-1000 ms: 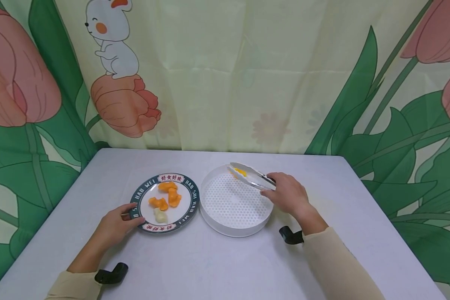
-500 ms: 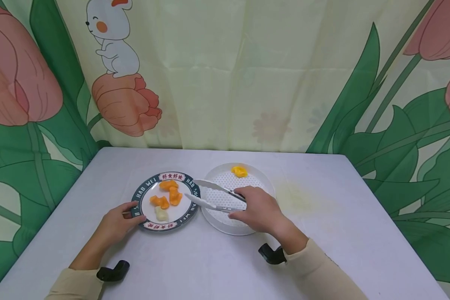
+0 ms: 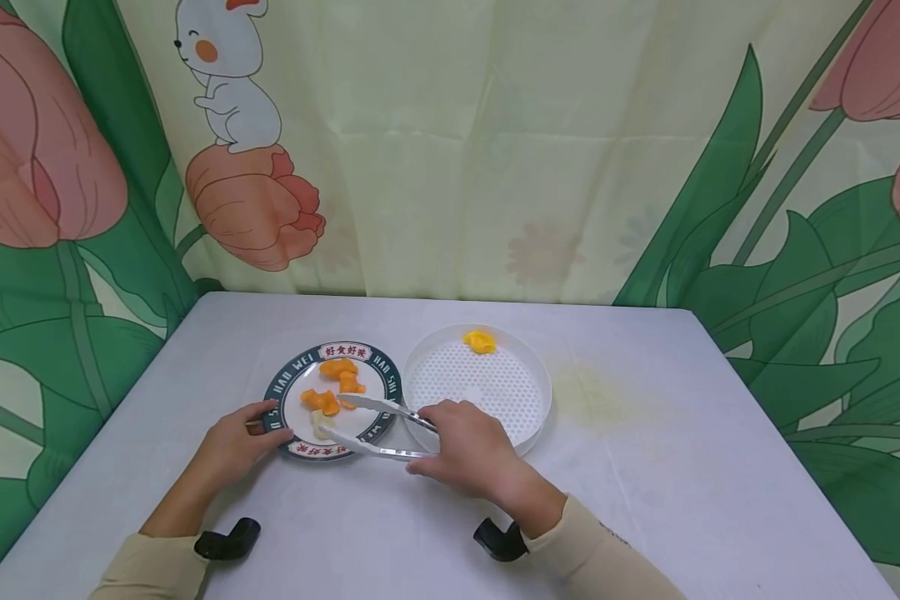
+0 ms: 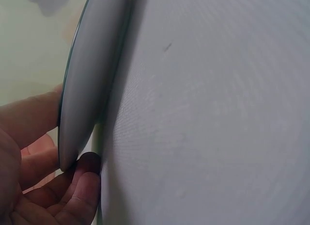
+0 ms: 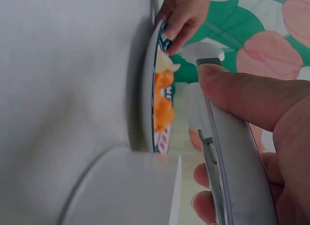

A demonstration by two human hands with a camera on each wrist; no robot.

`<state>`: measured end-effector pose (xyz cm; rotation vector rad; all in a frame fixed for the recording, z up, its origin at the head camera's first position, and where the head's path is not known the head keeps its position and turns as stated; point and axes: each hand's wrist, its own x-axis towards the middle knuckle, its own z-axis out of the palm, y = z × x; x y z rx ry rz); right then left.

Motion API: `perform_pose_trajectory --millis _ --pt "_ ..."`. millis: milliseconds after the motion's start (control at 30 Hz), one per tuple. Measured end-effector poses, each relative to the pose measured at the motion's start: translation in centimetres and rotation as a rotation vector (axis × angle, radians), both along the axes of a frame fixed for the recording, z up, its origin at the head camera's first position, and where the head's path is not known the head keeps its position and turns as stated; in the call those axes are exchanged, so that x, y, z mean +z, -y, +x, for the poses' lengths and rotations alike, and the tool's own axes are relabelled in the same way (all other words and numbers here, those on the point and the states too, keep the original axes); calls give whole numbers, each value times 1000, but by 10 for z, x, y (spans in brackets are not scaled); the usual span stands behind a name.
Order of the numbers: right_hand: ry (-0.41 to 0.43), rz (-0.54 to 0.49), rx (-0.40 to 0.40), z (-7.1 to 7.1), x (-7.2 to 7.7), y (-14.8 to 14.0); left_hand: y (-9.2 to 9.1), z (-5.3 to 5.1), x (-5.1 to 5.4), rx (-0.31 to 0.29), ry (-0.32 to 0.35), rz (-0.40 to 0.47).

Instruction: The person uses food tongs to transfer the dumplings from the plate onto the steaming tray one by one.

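My left hand (image 3: pixel 236 446) grips the left rim of a plate (image 3: pixel 390 385) with a dark patterned border, thumb and fingers on either side of the edge in the left wrist view. Several orange dumpling-like pieces (image 3: pixel 321 402) and one pale piece (image 3: pixel 318 421) lie on the plate. Metal tongs with white tips (image 3: pixel 390 452) are held in my right hand (image 3: pixel 476 454). Their arms stand spread over the plate, the tips near the pale piece with nothing visibly pinched. A round white steamer tray (image 3: pixel 487 387) with a dotted base holds a yellow piece (image 3: pixel 480 342) at its far side.
The tray stands against the plate's right side on a white-covered table (image 3: pixel 645 467). A faint yellowish stain (image 3: pixel 588 396) marks the cloth right of the tray. A printed curtain (image 3: pixel 450 167) hangs behind the table's far edge. Black wrist mounts (image 3: pixel 228 539) project beside both forearms.
The tongs let go of the yellow piece, which stays in the tray. My right hand has carried the spread tongs left and nearer, over the plate. The left hand keeps its hold.
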<state>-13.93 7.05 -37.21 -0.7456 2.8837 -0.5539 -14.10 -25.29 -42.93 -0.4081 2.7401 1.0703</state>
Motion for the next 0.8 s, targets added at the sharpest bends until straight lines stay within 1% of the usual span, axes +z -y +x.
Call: perform_pose_trajectory --millis 200,467,800 --pt "-2 32 21 6 -7 13 1 1 -1 -5 -7 -7" --pt "-23 53 -5 9 -12 21 2 0 -2 -9 -10 -3" --pt "-10 69 -17 8 -15 26 3 -1 -4 -16 -12 -6"
